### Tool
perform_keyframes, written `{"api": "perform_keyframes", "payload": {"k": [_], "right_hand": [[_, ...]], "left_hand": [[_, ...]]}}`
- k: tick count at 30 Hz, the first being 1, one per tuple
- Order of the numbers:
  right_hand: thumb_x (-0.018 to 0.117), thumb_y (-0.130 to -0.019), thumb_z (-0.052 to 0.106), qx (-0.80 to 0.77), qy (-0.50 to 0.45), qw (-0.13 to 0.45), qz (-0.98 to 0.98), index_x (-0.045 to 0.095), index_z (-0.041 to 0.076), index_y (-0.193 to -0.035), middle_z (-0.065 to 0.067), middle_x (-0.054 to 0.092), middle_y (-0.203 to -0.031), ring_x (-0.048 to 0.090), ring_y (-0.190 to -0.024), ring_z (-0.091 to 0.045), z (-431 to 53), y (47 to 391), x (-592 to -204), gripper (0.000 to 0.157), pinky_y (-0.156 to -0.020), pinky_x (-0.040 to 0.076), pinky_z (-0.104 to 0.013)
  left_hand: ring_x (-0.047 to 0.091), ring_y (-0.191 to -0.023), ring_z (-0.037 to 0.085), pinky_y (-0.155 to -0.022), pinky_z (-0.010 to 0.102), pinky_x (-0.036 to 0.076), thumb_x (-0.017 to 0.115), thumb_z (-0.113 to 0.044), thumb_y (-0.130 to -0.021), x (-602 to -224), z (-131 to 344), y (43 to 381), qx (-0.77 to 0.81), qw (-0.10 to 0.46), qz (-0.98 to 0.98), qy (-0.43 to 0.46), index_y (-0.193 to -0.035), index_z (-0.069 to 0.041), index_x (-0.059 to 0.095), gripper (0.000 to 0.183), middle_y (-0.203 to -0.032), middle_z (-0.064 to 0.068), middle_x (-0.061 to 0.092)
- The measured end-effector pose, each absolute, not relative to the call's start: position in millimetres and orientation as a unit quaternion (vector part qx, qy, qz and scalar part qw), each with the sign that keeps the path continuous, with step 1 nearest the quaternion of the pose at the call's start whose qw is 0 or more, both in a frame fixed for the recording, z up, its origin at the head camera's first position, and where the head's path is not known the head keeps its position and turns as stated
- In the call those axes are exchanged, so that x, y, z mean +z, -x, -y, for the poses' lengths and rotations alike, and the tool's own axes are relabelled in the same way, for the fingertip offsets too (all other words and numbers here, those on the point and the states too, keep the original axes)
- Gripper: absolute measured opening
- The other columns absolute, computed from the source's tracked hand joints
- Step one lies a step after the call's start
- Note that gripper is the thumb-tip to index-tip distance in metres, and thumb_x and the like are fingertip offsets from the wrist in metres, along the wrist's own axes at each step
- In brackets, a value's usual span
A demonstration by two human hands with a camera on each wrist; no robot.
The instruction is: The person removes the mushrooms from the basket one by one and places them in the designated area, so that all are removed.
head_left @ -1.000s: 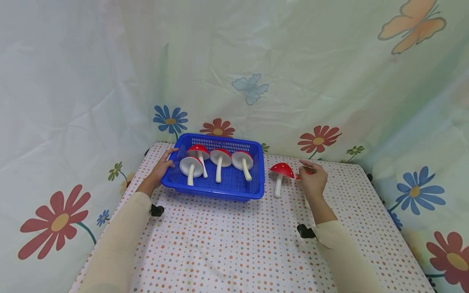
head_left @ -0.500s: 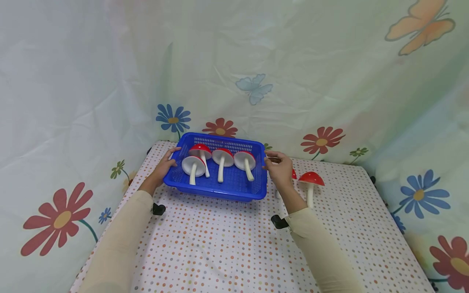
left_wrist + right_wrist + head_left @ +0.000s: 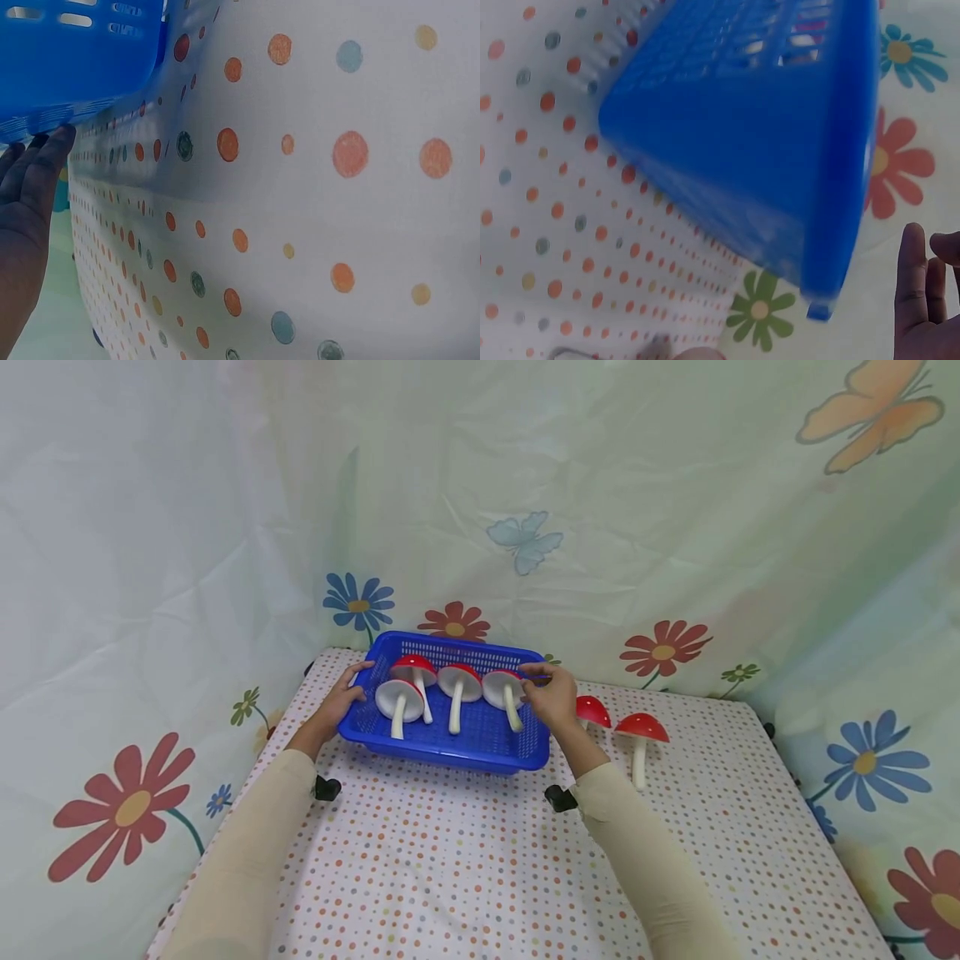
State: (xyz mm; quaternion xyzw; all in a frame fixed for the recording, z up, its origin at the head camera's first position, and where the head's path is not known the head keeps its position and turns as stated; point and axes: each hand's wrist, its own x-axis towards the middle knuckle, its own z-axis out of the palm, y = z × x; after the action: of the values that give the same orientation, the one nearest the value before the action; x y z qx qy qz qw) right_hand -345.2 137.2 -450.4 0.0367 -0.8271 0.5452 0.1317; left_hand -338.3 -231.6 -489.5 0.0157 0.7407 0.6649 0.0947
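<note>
A blue plastic basket (image 3: 450, 760) stands at the back of the table with several red-capped toy mushrooms (image 3: 454, 710) lying in it, their white stems pointing forward. My left hand (image 3: 330, 710) holds its left end, thumb at the rim; in the left wrist view the fingers (image 3: 45, 169) lie straight against the basket's outside. My right hand (image 3: 553, 697) is over the right end, fingertips close to the rightmost mushroom (image 3: 512, 700). The right wrist view shows this hand (image 3: 930, 307) beyond the rim, fingers apart and nothing between them.
Two more toy mushrooms are on the table right of the basket: one (image 3: 594, 710) partly hidden behind my right hand, the other (image 3: 640, 743) farther right. The dotted tablecloth (image 3: 450, 860) runs up to a flowered curtain (image 3: 600, 593) behind.
My right hand has moved left from the mushrooms on the table to over the basket's right end. The left hand stays on the basket, and the view has shifted slightly.
</note>
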Motion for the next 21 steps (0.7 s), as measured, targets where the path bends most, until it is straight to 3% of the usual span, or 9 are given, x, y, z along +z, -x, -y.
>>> {"api": "perform_keyframes", "payload": {"k": [14, 21], "right_hand": [[0.063, -0.085, 0.001, 0.437, -0.001, 0.068, 0.897, 0.069, -0.003, -0.116, -0.023, 0.067, -0.114, 0.070, -0.083, -0.030, -158, 366, -450, 0.031, -0.060, 0.053, -0.023], [0.063, -0.087, 0.003, 0.442, -0.048, 0.034, 0.895, 0.069, -0.003, -0.116, -0.022, 0.069, -0.111, 0.072, -0.083, -0.032, -128, 362, -447, 0.030, -0.062, 0.058, -0.028]], "left_hand": [[0.013, -0.150, 0.046, -0.115, 0.061, 0.023, 0.041, 0.001, -0.090, -493, 232, 341, 0.648, 0.093, -0.756, -0.021, -0.156, -0.016, 0.025, 0.070, -0.166, 0.018, 0.005], [0.012, -0.150, 0.045, -0.115, 0.062, 0.021, 0.041, 0.001, -0.090, -492, 232, 340, 0.649, 0.089, -0.755, -0.027, -0.155, -0.014, 0.026, 0.069, -0.166, 0.017, 0.004]]}}
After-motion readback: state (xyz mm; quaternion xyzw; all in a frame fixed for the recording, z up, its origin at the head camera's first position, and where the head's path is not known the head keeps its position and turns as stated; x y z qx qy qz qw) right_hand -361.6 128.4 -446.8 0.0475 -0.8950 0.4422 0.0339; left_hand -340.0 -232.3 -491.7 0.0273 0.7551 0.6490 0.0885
